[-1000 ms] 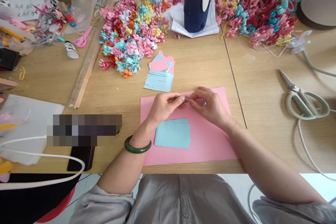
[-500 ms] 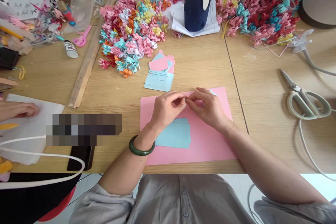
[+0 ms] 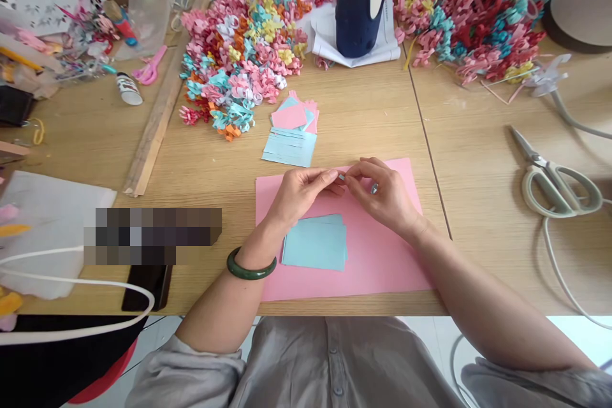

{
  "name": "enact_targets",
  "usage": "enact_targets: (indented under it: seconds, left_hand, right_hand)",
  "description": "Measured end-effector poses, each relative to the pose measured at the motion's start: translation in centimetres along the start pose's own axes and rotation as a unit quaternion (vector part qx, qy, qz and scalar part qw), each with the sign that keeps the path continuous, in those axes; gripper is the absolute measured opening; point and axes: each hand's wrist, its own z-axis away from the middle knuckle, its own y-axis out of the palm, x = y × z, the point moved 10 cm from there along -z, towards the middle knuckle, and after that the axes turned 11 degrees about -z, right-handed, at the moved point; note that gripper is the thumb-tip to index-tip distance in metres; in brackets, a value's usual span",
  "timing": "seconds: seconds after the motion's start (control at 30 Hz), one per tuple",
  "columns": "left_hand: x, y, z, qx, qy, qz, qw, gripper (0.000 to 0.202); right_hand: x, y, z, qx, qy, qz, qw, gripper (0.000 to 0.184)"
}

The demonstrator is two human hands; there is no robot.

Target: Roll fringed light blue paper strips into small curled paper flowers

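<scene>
My left hand [image 3: 302, 193], with a dark green bangle on its wrist, is closed with thumb and forefinger pinched together. Opposite it, my right hand [image 3: 382, 194] is also pinched. Between the fingertips shows a tiny pale blue bit of paper [image 3: 341, 176], mostly hidden by the fingers. Another small pale blue-grey curl [image 3: 373, 189] peeks out at my right fingers; what it is I cannot make out. Both hands are above a pink sheet [image 3: 382, 261]. On that sheet, just below my hands, lie light blue paper cards [image 3: 314, 245], slightly fanned.
Slit blue and pink paper pieces [image 3: 289, 146] lie beyond the sheet. Heaps of curled paper flowers [image 3: 253, 57] and a dark blue bottle [image 3: 356, 13] stand farther back. Scissors [image 3: 549, 178] lie right. A wooden strip [image 3: 153, 134], phone [image 3: 148, 287] and white cable are left.
My fingertips have drawn slightly apart, and the pale blue bit now shows between them. My left wrist has shifted a little left. Another person's hand at the far left has gone from view.
</scene>
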Motion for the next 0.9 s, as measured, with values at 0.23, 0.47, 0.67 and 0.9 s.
enact_targets:
  seconds: [0.23,0.47,0.67,0.9]
  left_hand:
    - [-0.3,-0.4,0.0,-0.010,0.015,-0.033,0.999,0.029]
    - [-0.1,0.0,0.0,0.010,0.005,0.016,1.000,0.031]
    - [0.4,-0.1,-0.2,0.014,-0.011,0.018,1.000,0.029]
    - [1.1,0.1,-0.3,0.020,-0.035,0.067,0.997,0.030]
  right_hand:
    - [0.2,0.2,0.0,0.016,-0.014,0.025,0.999,0.017]
    - [0.2,0.1,0.0,0.014,-0.031,0.024,0.999,0.017]
    - [0.3,0.2,0.0,0.022,-0.033,0.019,0.999,0.017]
    - [0.2,0.1,-0.1,0.019,-0.040,0.020,0.999,0.017]
